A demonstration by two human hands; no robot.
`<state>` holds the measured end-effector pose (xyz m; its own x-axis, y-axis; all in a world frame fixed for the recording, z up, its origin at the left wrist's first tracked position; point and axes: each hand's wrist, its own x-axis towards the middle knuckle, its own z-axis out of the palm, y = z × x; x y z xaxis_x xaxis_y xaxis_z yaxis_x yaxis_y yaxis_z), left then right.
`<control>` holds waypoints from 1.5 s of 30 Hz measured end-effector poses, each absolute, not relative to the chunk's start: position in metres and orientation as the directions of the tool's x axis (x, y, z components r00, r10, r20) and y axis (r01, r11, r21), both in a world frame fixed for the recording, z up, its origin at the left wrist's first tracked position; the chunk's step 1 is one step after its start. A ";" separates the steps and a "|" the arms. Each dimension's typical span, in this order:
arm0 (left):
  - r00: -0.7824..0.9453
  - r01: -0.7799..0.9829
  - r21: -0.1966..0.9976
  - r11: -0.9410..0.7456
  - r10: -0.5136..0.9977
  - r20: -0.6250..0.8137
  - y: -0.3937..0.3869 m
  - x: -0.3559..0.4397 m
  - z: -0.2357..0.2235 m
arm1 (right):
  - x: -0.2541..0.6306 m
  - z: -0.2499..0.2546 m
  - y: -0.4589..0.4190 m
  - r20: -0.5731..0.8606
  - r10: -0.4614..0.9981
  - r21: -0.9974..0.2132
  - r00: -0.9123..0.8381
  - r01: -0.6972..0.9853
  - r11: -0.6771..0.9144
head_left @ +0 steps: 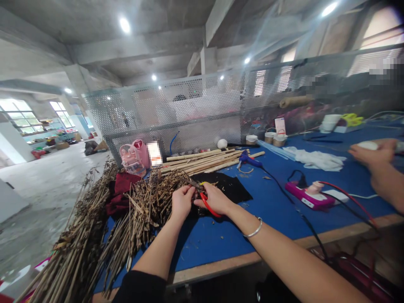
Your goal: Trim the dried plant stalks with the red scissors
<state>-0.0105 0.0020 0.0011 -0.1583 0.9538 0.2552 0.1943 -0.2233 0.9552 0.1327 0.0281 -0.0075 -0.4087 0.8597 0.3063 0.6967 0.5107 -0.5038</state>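
Right hand grips red-handled metal cutters, tips angled away-left; left hand lies nearer dry brown twigs. Its fingers curl; grasp unclear.

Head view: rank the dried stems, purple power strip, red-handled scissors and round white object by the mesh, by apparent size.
1. dried stems
2. purple power strip
3. red-handled scissors, visible part only; right hand partly covers them
4. round white object
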 end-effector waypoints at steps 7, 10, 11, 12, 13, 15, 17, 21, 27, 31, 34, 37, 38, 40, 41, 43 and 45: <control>-0.158 0.212 0.950 -0.227 0.952 0.263 -0.001 -0.010 0.004 | 0.129 -0.001 0.023 0.186 0.928 -0.488 -0.322 0.790 0.371; -0.157 0.241 0.943 -0.231 0.949 0.273 0.000 -0.012 0.001 | 0.129 -0.001 0.023 0.182 0.931 -0.478 -0.316 0.799 0.365; -0.157 0.250 0.940 -0.230 0.949 0.274 0.001 -0.012 -0.001 | 0.129 -0.002 0.024 0.182 0.932 -0.476 -0.314 0.801 0.363; -0.158 0.259 0.938 -0.229 0.948 0.276 0.002 -0.013 -0.002 | 0.129 -0.002 0.024 0.182 0.932 -0.474 -0.312 0.803 0.362; -0.162 0.266 0.937 -0.226 0.948 0.275 0.004 -0.014 -0.004 | 0.129 -0.003 0.024 0.181 0.933 -0.470 -0.312 0.806 0.360; -0.170 0.277 0.936 -0.218 0.948 0.271 0.005 -0.015 -0.005 | 0.129 -0.002 0.024 0.177 0.934 -0.461 -0.310 0.812 0.357; -0.173 0.285 0.936 -0.208 0.949 0.264 0.005 -0.015 -0.004 | 0.129 -0.001 0.024 0.175 0.935 -0.455 -0.308 0.817 0.354; -0.170 0.264 0.946 -0.186 0.957 0.236 0.006 -0.015 -0.001 | 0.129 0.002 0.023 0.178 0.940 -0.439 -0.292 0.831 0.342; -0.159 0.219 0.962 -0.162 0.967 0.199 0.009 -0.015 -0.003 | 0.131 -0.002 0.029 0.186 0.935 -0.432 -0.301 0.830 0.353; -0.154 0.241 0.954 -0.176 0.964 0.217 0.010 -0.017 -0.004 | 0.131 -0.005 0.032 0.185 0.937 -0.422 -0.296 0.837 0.348; -0.152 0.236 0.958 -0.164 0.967 0.203 0.010 -0.018 -0.006 | 0.130 -0.006 0.032 0.190 0.938 -0.412 -0.289 0.844 0.344; -0.155 0.215 0.967 -0.140 0.972 0.176 0.011 -0.018 -0.007 | 0.130 -0.008 0.032 0.195 0.939 -0.414 -0.283 0.844 0.340; -0.155 0.213 0.967 -0.140 0.972 0.175 0.011 -0.018 -0.007 | 0.131 -0.008 0.032 0.201 0.938 -0.414 -0.281 0.844 0.341; -0.152 0.221 0.964 -0.152 0.971 0.187 0.011 -0.017 -0.006 | 0.131 -0.009 0.033 0.212 0.936 -0.412 -0.280 0.843 0.345; -0.149 0.224 0.961 -0.159 0.969 0.195 0.011 -0.017 -0.005 | 0.131 -0.009 0.033 0.212 0.936 -0.412 -0.280 0.843 0.345; -0.146 0.226 0.960 -0.168 0.968 0.204 0.011 -0.018 -0.005 | 0.130 -0.009 0.035 0.207 0.937 -0.412 -0.283 0.843 0.345; -0.154 0.222 0.961 -0.163 0.968 0.199 0.012 -0.018 -0.005 | 0.129 -0.008 0.036 0.199 0.937 -0.411 -0.286 0.844 0.345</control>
